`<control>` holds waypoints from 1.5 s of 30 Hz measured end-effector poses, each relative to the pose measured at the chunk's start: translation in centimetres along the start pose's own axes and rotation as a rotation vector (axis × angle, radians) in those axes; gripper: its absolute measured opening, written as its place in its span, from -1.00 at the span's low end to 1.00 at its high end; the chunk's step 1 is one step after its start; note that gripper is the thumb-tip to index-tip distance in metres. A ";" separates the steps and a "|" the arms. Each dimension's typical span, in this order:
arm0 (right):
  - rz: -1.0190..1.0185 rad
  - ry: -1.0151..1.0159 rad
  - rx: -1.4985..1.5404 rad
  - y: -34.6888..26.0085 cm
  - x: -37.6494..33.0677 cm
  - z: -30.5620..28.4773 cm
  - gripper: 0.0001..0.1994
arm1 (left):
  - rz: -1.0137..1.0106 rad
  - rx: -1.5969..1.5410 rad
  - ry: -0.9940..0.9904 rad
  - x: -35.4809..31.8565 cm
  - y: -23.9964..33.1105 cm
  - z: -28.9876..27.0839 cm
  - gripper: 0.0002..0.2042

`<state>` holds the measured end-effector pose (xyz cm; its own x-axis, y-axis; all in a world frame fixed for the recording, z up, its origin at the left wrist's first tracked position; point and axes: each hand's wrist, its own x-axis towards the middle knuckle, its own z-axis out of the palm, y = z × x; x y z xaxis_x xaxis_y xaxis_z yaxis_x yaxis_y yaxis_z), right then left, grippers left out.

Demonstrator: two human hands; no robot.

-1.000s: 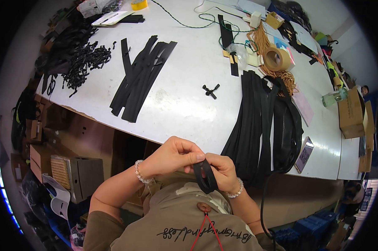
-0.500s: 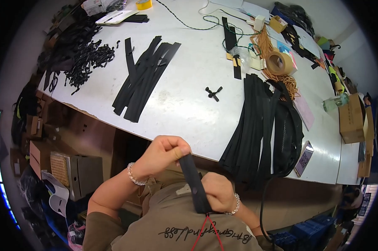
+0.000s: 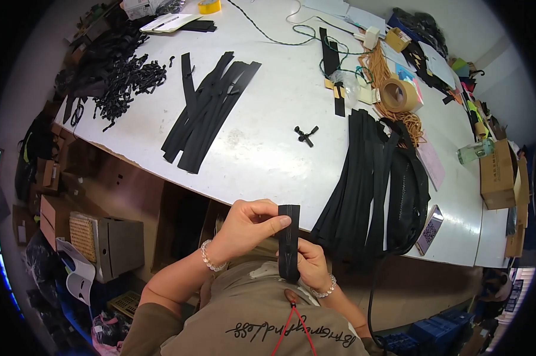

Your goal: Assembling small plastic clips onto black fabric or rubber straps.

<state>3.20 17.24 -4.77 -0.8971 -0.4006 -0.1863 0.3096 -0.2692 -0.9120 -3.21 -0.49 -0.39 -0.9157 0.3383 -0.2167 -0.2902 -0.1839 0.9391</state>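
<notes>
A short black zipper [image 3: 290, 243] stands upright in front of my body, just off the table's near edge, with the seam of its teeth running down the middle. My left hand [image 3: 250, 226] pinches its upper end between thumb and fingers. Lower down, my right hand [image 3: 313, 270] grips its right side, and the zipper partly hides those fingers. Ahead on the white table [image 3: 262, 166] lie a few small black zipper pulls [image 3: 306, 135]. Left of them is a loose stack of black zipper strips [image 3: 208, 113].
A bundle of long black strips [image 3: 351, 184] hangs over the table's near edge at right, beside a black bag [image 3: 409, 196]. A heap of black cord pulls [image 3: 131, 86] covers the far left. Tape [image 3: 398, 95], tan cords and a phone [image 3: 429, 230] lie at right.
The zipper has turned from slanted to upright, showing its seam. My left hand has moved slightly right with its upper end, and my right hand has shifted its hold.
</notes>
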 end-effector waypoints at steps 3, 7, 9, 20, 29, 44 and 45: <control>0.013 -0.016 -0.001 0.0 -0.1 0.1 -0.81 | -0.004 0.013 0.004 0.0 0.2 -0.1 -0.90; 0.032 -0.028 0.011 -0.1 -0.1 0.2 -0.80 | -0.034 0.032 0.010 0.0 0.3 0.0 -0.91; 0.020 -0.023 0.012 0.0 -0.2 0.2 -0.81 | -0.049 0.020 0.016 0.1 0.0 0.0 -0.90; -0.180 0.170 -0.166 -0.6 1.9 0.8 -0.86 | 0.006 -0.286 0.131 2.9 -2.2 1.2 -0.91; -0.286 0.089 -0.399 -1.0 0.2 1.2 -0.89 | 0.037 -0.417 0.229 3.3 -3.3 0.1 -0.91; -0.238 0.231 -0.369 1.4 -0.8 2.8 -0.88 | -0.134 -0.363 0.011 -5.0 -4.9 2.3 -0.78; -0.240 0.226 -0.327 1.4 -0.8 2.8 -0.88 | -0.153 -0.376 0.023 -5.2 -4.7 2.5 -0.78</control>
<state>5.23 14.68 -4.91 -0.9887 -0.1496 0.0026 0.0013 -0.0262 -0.9997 3.59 0.89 -3.04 -0.8590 0.3678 -0.3562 -0.5009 -0.4591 0.7337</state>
